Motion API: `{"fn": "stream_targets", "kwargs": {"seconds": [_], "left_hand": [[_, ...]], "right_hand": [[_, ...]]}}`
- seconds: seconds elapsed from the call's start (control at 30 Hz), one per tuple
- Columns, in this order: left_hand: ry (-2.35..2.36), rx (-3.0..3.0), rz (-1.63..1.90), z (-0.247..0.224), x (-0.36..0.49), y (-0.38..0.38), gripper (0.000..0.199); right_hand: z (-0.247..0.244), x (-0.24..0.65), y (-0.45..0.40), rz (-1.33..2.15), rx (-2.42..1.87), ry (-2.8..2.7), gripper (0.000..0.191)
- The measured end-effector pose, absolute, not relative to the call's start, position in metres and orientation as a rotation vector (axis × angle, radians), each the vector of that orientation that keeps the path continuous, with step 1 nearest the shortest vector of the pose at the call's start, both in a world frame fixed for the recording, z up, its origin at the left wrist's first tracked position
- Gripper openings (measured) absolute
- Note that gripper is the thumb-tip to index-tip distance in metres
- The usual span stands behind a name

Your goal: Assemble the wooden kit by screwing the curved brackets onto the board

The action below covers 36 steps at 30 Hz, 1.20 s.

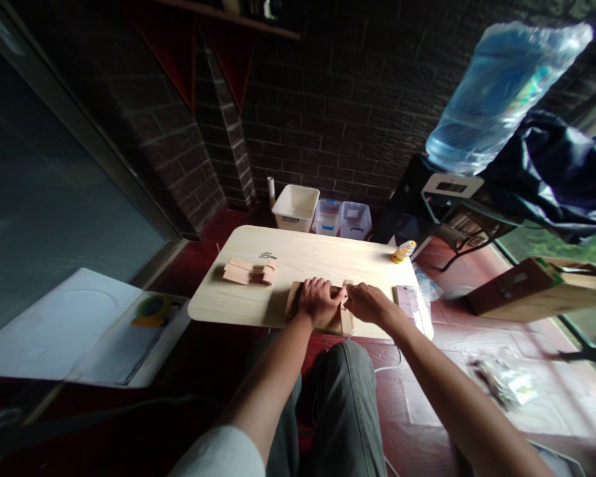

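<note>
A flat tan-brown piece (294, 299), leather or thin wood, lies near the front edge of the pale table. My left hand (318, 299) grips it from above, with its thumb towards the right. Across the right end of that piece runs a lighter tan strip (346, 323). My right hand (370, 305) is closed at the strip's far end; what its fingers pinch is hidden. To the left rests a similar tan piece (238, 271) with a folded band around its right part. Behind it are several small dark metal parts (267, 256), too small to name.
On the table (318, 242) stand a yellow-capped bottle (404, 251) at the back right and a phone-like slab (408, 305) nearer me. Bins (296, 202) line the floor behind. A water dispenser (451, 185) and cardboard box (521, 288) are right; an open white case (69, 324) is left.
</note>
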State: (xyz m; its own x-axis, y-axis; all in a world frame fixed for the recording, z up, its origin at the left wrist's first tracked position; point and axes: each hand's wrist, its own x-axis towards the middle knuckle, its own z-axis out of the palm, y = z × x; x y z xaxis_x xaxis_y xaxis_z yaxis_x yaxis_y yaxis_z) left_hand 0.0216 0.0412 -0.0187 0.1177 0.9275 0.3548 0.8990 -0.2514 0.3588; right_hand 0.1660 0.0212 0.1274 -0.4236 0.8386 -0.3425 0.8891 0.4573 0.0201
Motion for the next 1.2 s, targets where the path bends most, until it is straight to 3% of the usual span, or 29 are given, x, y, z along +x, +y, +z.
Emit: {"fn": "stream_targets", "kwargs": {"seconds": [0.83,1.0,1.2], "left_hand": [[1.817,2.326,0.792,0.001,0.017,0.037,0.025],[1.725,2.216,0.821,0.009,0.013,0.040,0.019],[1.613,2.050,0.918,0.018,-0.007,0.043,0.026]], "right_hand": [[0.120,0.154,0.005,-0.442,1.943,2.291,0.034],[0.123,0.157,0.008,-0.483,1.907,2.304,0.039],[0.128,0.159,0.018,-0.487,1.808,2.328,0.032]]}}
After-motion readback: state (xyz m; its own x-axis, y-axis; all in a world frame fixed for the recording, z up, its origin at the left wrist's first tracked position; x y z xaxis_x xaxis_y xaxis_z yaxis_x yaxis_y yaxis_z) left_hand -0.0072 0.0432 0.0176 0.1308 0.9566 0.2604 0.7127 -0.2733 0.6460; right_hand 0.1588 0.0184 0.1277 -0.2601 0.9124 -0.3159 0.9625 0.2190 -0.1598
